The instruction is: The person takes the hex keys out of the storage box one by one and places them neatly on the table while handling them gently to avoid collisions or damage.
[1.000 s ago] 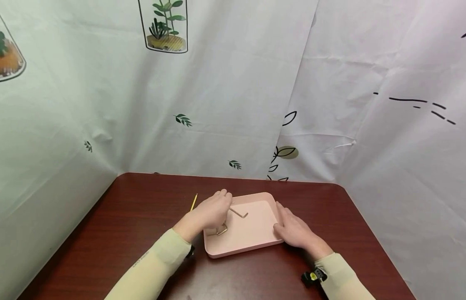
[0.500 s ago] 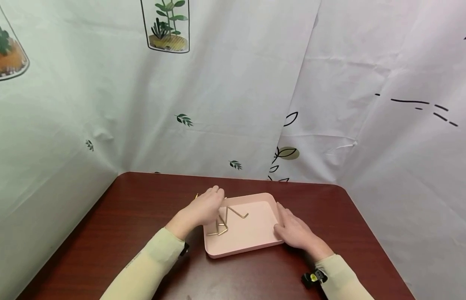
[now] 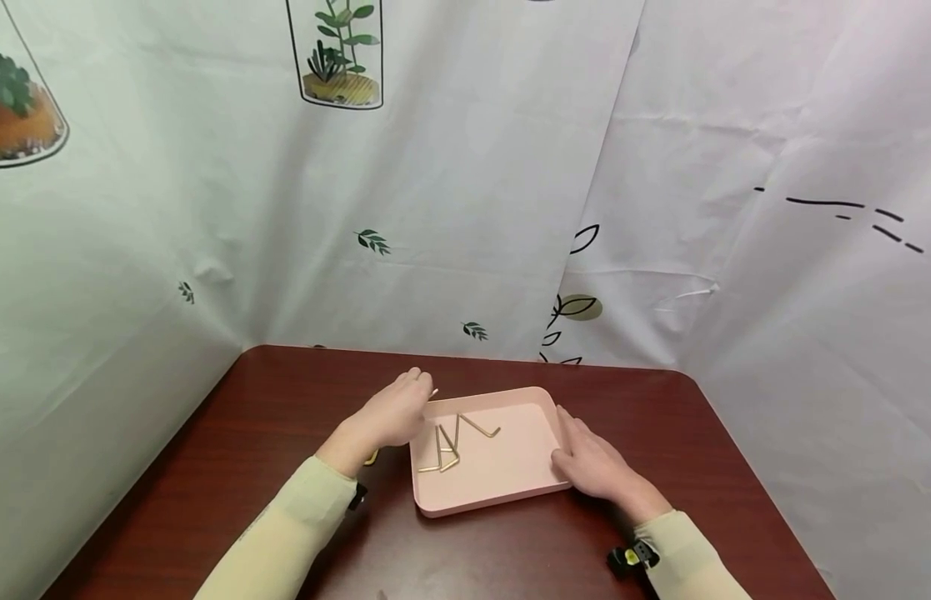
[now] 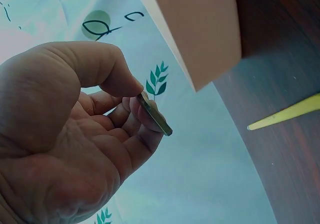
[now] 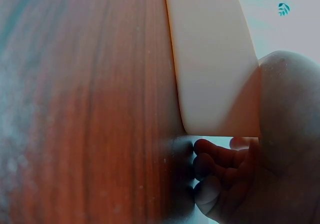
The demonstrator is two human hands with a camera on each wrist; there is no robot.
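Note:
My left hand (image 3: 393, 410) is at the far left corner of a pink tray (image 3: 510, 450). Between thumb and fingertips it pinches a brass-coloured hex key (image 4: 155, 115), whose end sticks out in the left wrist view; the rest of the key is hidden by the fingers. Several more L-shaped hex keys (image 3: 480, 426) lie inside the tray, most of them bunched on its left side. At the tray's right side, my right hand (image 3: 593, 462) grips the wall, thumb over the rim and fingers along the outside. In the right wrist view those fingers (image 5: 215, 154) curl beside the tray's corner, close to the tabletop.
The tray stands on a dark red-brown wooden table (image 3: 285, 425). Partly under my left wrist lies a slim yellow thing (image 4: 287, 114) that tapers to a tip. White patterned cloth (image 3: 465, 208) hangs along the table's back and both sides.
My left hand has moved left from over the tray to its left edge, holding the hex key. More keys in the tray now show. The right hand stays at the tray.

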